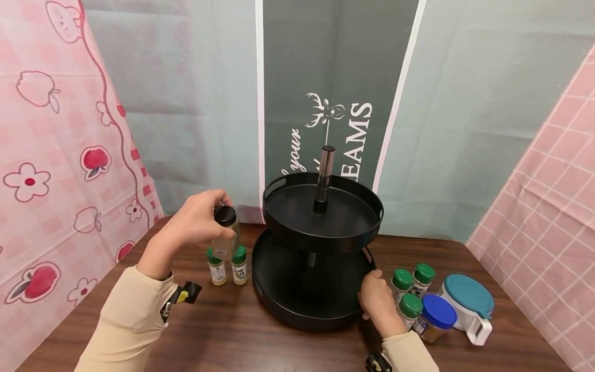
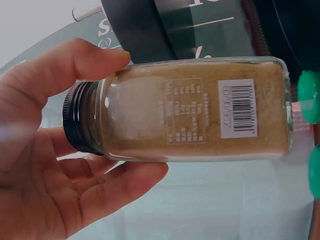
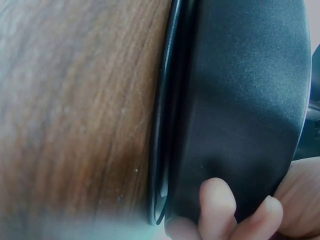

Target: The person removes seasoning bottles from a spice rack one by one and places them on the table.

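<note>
My left hand (image 1: 192,219) holds a glass spice jar (image 2: 187,112) with a black lid, gripping it near the top between thumb and fingers. Tan powder fills much of it, and a barcode sticker faces the left wrist camera. In the head view the jar hangs upright over two green-capped spice jars (image 1: 239,266) left of a black two-tier round tray (image 1: 307,320). At the lower tier's right side, my right hand (image 1: 378,302) grips the rim. Its fingertips (image 3: 217,200) press against the outer wall in the right wrist view.
Right of the tray stand several green-capped jars (image 1: 411,306), a blue-lidded jar (image 1: 438,312) and a white container with a teal lid (image 1: 468,294). The tray's central post (image 1: 326,170) rises above the upper tier. Hanging cloths border the wooden table (image 1: 223,330).
</note>
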`<state>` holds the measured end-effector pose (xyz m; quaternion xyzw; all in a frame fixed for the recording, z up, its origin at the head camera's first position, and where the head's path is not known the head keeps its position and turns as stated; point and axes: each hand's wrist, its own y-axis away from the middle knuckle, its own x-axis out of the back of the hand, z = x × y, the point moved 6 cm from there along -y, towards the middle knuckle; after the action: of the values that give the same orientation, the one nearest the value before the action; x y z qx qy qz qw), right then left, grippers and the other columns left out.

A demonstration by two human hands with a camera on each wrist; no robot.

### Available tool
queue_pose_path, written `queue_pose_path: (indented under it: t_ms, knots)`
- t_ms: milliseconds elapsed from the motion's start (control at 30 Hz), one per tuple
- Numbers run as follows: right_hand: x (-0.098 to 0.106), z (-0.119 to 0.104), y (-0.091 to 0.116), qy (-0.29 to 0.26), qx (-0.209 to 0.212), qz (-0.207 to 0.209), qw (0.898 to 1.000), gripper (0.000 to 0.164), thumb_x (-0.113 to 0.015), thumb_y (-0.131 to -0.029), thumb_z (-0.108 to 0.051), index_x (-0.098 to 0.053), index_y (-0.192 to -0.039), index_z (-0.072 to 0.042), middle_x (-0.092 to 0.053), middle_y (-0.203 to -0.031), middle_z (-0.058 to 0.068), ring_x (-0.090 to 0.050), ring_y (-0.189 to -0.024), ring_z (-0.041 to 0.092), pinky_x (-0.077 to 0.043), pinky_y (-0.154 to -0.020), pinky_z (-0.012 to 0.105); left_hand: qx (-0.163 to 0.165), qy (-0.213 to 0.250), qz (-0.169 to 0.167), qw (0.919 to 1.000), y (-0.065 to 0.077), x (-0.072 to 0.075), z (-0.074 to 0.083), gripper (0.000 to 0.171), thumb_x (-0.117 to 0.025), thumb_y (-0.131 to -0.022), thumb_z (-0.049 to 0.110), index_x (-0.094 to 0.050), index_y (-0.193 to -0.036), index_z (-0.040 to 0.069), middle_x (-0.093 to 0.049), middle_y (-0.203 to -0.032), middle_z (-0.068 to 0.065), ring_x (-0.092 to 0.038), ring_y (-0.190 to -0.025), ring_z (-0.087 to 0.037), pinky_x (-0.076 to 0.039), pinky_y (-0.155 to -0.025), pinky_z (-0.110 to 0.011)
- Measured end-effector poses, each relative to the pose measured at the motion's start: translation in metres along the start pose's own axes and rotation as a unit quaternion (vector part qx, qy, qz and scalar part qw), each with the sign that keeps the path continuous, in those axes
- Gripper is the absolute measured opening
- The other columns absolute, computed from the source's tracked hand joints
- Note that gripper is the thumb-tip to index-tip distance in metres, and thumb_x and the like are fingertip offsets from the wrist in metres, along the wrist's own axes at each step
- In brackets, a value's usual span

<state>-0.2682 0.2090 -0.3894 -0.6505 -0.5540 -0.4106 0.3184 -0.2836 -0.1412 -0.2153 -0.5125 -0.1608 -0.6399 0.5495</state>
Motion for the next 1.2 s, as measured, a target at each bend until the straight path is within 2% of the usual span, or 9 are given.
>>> queue_pose_path:
  t_ms: [133, 433, 600, 733, 833, 1033, 1200]
  knots:
    - [-0.001, -0.001, 0.0, -0.002, 0.003, -0.009, 1.0, 0.06, -0.05, -0.083, 0.0, -0.013, -0.123, 0.026, -0.051, -0.053, 0.016, -0.049, -0.04, 0.023, -0.05, -0.058, 0.046, -0.001, -0.002, -0.013, 0.9999, 0.003, -0.007, -0.003, 0.038, -0.076, -0.059, 0.017, -0.054, -0.09, 0.007, -0.057, -0.078, -0.008, -0.049, -0.069, -0.02, -0.044, -0.06, -0.036]
    - [0.002, 0.005, 0.002, 0.005, 0.006, 0.005, 1.0, 0.057, -0.051, -0.08, 0.0, -0.017, -0.118, 0.026, -0.051, -0.054, 0.017, -0.049, -0.04, 0.023, -0.05, -0.058, 0.046, 0.008, 0.003, -0.043, 0.999, 0.011, -0.032, -0.01, 0.04, -0.078, -0.054, 0.018, -0.051, -0.082, 0.01, -0.053, -0.076, -0.005, -0.046, -0.068, -0.019, -0.043, -0.056, -0.033]
    - [0.002, 0.002, 0.001, 0.005, 0.007, 0.006, 1.0, 0.052, -0.052, -0.079, 0.001, -0.021, -0.115, 0.025, -0.051, -0.054, 0.018, -0.049, -0.04, 0.024, -0.05, -0.057, 0.045, 0.01, -0.011, -0.048, 0.9987, 0.017, -0.037, -0.017, 0.04, -0.077, -0.051, 0.018, -0.05, -0.079, 0.011, -0.05, -0.074, -0.004, -0.044, -0.068, -0.019, -0.041, -0.056, -0.032]
    - [0.002, -0.001, 0.0, 0.012, 0.011, 0.009, 1.0, 0.055, -0.053, -0.079, 0.0, -0.021, -0.116, 0.025, -0.051, -0.055, 0.018, -0.049, -0.041, 0.024, -0.05, -0.056, 0.045, 0.004, -0.024, -0.051, 0.9984, 0.022, -0.042, -0.024, 0.04, -0.076, -0.05, 0.017, -0.048, -0.077, 0.011, -0.048, -0.073, -0.003, -0.043, -0.068, -0.018, -0.039, -0.056, -0.032]
    - [0.002, -0.001, 0.0, 0.015, 0.011, 0.008, 1.0, 0.058, -0.053, -0.08, 0.0, -0.019, -0.119, 0.026, -0.051, -0.054, 0.017, -0.049, -0.04, 0.024, -0.05, -0.057, 0.045, -0.002, -0.025, -0.049, 0.9985, 0.025, -0.046, -0.027, 0.04, -0.076, -0.049, 0.015, -0.048, -0.076, 0.011, -0.047, -0.072, -0.003, -0.042, -0.067, -0.018, -0.039, -0.056, -0.032]
    - [0.002, -0.002, 0.0, 0.008, 0.01, 0.004, 1.0, 0.053, -0.052, -0.081, 0.001, -0.021, -0.116, 0.025, -0.05, -0.056, 0.018, -0.049, -0.04, 0.023, -0.05, -0.056, 0.045, -0.005, -0.027, -0.046, 0.9986, 0.028, -0.056, -0.031, 0.04, -0.075, -0.045, 0.015, -0.048, -0.075, 0.012, -0.046, -0.07, -0.002, -0.042, -0.067, -0.017, -0.039, -0.057, -0.031]
    - [0.003, -0.002, 0.001, 0.01, 0.008, 0.008, 1.0, 0.051, -0.052, -0.08, 0.0, -0.022, -0.115, 0.024, -0.051, -0.053, 0.017, -0.049, -0.04, 0.023, -0.05, -0.057, 0.046, 0.002, -0.02, -0.054, 0.9983, 0.033, -0.064, -0.033, 0.041, -0.076, -0.046, 0.015, -0.048, -0.075, 0.012, -0.046, -0.07, -0.002, -0.042, -0.067, -0.017, -0.039, -0.057, -0.031]
